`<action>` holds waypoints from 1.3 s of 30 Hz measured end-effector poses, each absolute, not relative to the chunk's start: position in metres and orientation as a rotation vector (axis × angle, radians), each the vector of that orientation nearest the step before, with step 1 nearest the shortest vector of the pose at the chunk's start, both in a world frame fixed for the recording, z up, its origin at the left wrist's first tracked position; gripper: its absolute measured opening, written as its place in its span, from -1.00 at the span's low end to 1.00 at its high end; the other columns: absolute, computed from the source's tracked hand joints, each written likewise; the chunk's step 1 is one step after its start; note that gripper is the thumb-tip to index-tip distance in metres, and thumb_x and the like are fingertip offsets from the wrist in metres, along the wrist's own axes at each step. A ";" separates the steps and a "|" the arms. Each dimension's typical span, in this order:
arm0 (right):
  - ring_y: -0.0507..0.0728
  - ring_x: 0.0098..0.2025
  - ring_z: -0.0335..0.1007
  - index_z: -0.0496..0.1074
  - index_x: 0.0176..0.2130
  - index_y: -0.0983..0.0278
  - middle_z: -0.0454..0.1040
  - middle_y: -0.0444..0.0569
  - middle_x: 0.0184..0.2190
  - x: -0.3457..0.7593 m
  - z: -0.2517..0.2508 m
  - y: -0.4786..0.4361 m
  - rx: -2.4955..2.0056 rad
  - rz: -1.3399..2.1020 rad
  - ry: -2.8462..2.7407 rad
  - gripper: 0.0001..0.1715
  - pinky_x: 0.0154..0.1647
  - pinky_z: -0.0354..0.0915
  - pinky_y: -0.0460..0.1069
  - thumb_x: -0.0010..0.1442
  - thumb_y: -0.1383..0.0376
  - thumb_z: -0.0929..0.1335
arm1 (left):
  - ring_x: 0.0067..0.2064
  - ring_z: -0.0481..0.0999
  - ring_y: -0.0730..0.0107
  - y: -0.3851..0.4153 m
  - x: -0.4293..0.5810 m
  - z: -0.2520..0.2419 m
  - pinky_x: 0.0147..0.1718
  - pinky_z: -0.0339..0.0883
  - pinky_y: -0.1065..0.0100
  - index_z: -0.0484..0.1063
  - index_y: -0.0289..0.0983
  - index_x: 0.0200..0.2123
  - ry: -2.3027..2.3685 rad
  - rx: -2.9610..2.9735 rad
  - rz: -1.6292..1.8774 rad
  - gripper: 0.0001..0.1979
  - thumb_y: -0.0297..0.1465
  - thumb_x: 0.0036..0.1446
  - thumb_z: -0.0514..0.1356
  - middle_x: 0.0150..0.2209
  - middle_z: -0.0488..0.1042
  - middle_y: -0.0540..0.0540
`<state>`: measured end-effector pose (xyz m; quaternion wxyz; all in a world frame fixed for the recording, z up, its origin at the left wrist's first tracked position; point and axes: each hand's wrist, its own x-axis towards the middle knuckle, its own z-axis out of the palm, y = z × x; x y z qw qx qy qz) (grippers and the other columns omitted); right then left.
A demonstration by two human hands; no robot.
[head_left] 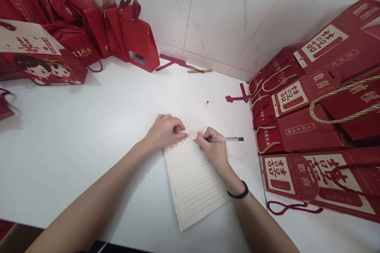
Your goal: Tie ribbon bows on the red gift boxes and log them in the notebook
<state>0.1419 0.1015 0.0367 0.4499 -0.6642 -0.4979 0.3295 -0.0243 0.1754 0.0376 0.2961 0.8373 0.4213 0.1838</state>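
A sheet of lined cream paper (198, 189) lies at a slant on the white table, with rows of small handwriting along its upper lines. My right hand (215, 150), a black band around its wrist, grips a pen (227, 139) with a clear barrel and a black end. The pen's tip is at the written lines near the top of the sheet. At the paper's upper left corner rests my left hand (166, 130), its fingers loosely curled and the thumb apart, lying along the top edge. Nothing shows between its fingers.
Red gift boxes (139, 39) and bags crowd the back left. More red boxes and bags (311, 130) with rope handles line the right side. Dark red ribbon pieces (172, 61) lie by the tiled wall, another ribbon (239, 98) nearer the right. A tiny brown bit (207, 102) sits beyond the paper.
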 end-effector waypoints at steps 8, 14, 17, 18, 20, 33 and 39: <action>-0.04 -0.62 -0.06 0.01 -0.65 0.24 0.03 -0.26 -0.72 0.143 0.037 0.100 -1.690 0.799 -1.236 -0.62 -0.60 -0.06 -0.11 0.02 0.26 0.30 | -0.35 0.33 0.39 0.175 -0.024 0.036 -0.09 0.12 0.19 0.41 -0.20 -0.44 1.132 2.199 0.497 -0.81 -0.21 -0.06 0.23 -0.55 0.32 0.09; -0.04 -0.61 -0.08 0.00 -0.64 0.24 0.02 -0.26 -0.71 0.143 0.037 0.100 -1.692 0.777 -1.241 -0.63 -0.60 -0.05 -0.12 0.03 0.28 0.29 | -0.36 0.32 0.40 0.174 -0.023 0.039 -0.09 0.11 0.20 0.40 -0.22 -0.45 1.142 2.184 0.493 -0.84 -0.25 -0.06 0.24 -0.58 0.28 0.10; -0.04 -0.61 -0.07 0.01 -0.64 0.23 0.03 -0.26 -0.71 0.143 0.036 0.100 -1.700 0.771 -1.220 -0.62 -0.60 -0.05 -0.11 0.03 0.26 0.29 | -0.36 0.32 0.40 0.174 -0.023 0.039 -0.09 0.11 0.20 0.39 -0.22 -0.45 1.134 2.185 0.495 -0.83 -0.24 -0.06 0.24 -0.58 0.28 0.10; -0.04 -0.61 -0.07 0.00 -0.64 0.23 0.02 -0.26 -0.70 0.143 0.036 0.100 -1.699 0.767 -1.213 -0.62 -0.61 -0.06 -0.11 0.03 0.26 0.29 | -0.36 0.32 0.40 0.174 -0.023 0.038 -0.09 0.12 0.20 0.39 -0.21 -0.45 1.131 2.187 0.494 -0.83 -0.24 -0.06 0.24 -0.57 0.28 0.10; -0.04 -0.61 -0.08 -0.02 -0.63 0.23 0.00 -0.26 -0.69 0.143 0.035 0.100 -1.693 0.754 -1.213 -0.62 -0.61 -0.07 -0.11 0.03 0.27 0.29 | -0.36 0.32 0.40 0.175 -0.023 0.038 -0.09 0.12 0.19 0.39 -0.21 -0.45 1.132 2.188 0.491 -0.83 -0.24 -0.06 0.24 -0.57 0.29 0.10; -0.05 -0.62 -0.10 -0.04 -0.63 0.23 -0.02 -0.26 -0.69 0.145 0.037 0.100 -1.608 0.798 -1.101 -0.65 -0.63 -0.06 -0.13 -0.04 0.33 0.28 | -0.35 0.34 0.37 0.174 -0.024 0.039 -0.07 0.13 0.17 0.39 -0.20 -0.45 1.133 2.195 0.471 -0.82 -0.21 -0.05 0.20 -0.57 0.32 0.09; -0.07 -0.68 -0.05 0.04 -0.60 0.23 0.11 -0.26 -0.73 0.151 0.038 0.106 -1.465 0.914 -0.714 -0.56 -0.72 -0.12 -0.16 0.03 0.13 0.35 | -0.37 0.34 0.39 0.174 -0.024 0.042 -0.07 0.13 0.18 0.38 -0.21 -0.47 1.135 2.176 0.463 -0.83 -0.23 -0.03 0.17 -0.56 0.32 0.09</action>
